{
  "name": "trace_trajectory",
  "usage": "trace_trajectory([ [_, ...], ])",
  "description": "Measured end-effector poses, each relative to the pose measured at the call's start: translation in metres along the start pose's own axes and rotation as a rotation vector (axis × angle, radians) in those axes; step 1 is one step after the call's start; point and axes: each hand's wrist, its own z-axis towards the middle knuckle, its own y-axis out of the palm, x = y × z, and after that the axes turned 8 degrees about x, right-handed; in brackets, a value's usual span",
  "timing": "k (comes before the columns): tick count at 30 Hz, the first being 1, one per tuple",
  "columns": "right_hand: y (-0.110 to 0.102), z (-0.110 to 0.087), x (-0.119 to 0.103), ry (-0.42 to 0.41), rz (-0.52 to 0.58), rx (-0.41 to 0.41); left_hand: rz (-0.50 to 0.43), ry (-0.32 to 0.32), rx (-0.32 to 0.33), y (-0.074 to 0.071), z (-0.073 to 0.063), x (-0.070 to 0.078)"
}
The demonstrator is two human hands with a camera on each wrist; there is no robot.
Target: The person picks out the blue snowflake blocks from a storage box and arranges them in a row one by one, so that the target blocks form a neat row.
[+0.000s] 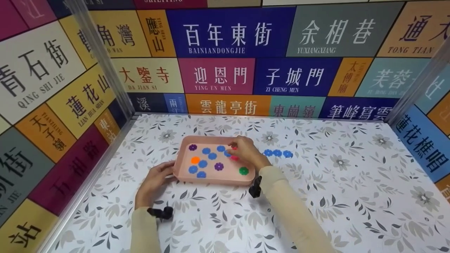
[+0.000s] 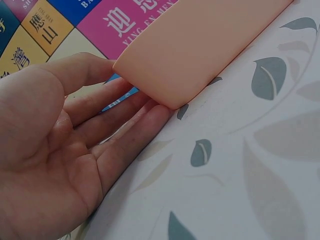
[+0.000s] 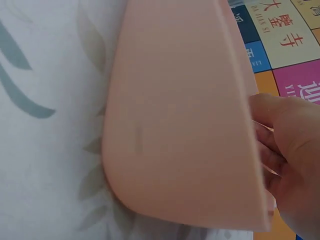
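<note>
Wht floral tblcloth (image 1: 327, 182); multicol. sign panels (image 1: 230, 33) L, back & R.

Here's the tray (image 1: 214, 181): v. smooth, satin-matt, plastic by the look, w/ a faint smudge on its outer wall, right wrist cam. Inside, discs (image 1: 203, 163), flat matt, prob. plastic. Sleeves (image 1: 299, 211): soft matt cloth. Wrist clips (image 1: 256, 187) are black plastic-ish, slight sheen. Tabletop (image 1: 225, 218): smooth printed sheet, paper or vinyl, can't tell. Wall panels (image 1: 232, 15): smooth print. Corner strip (image 1: 102, 56): glossy, see-through, plastic-like.
</note>
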Motion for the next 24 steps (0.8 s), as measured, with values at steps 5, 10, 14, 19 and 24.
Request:
trace_trajectory([
  [5,0.0044,-0.0019,0.0019,0.004,-0.052,0.012,-0.004,-0.013,-0.012,-0.0003,-0.0005,-0.0016],
  [10,0.0058,-0.0013,0.0002,0.018,-0.081,0.006,0.002,-0.024,0.003,-0.0015,-0.0007,0.0014],
  [14,0.0073,-0.0007,0.0001,0.032,-0.125,-0.01,-0.005,-0.024,0.012,-0.0017,-0.0016,0.0031],
  [19,0.0077,-0.0006,0.0021,-0.057,-0.177,0.009,-0.03,0.019,0.012,0.0003,-0.0005,0.0024],
  [24,0.0087,-0.0005,0.0027,-0.038,-0.158,0.01,-0.013,0.008,0.014,0.0004,0.0001,0.0015],
])
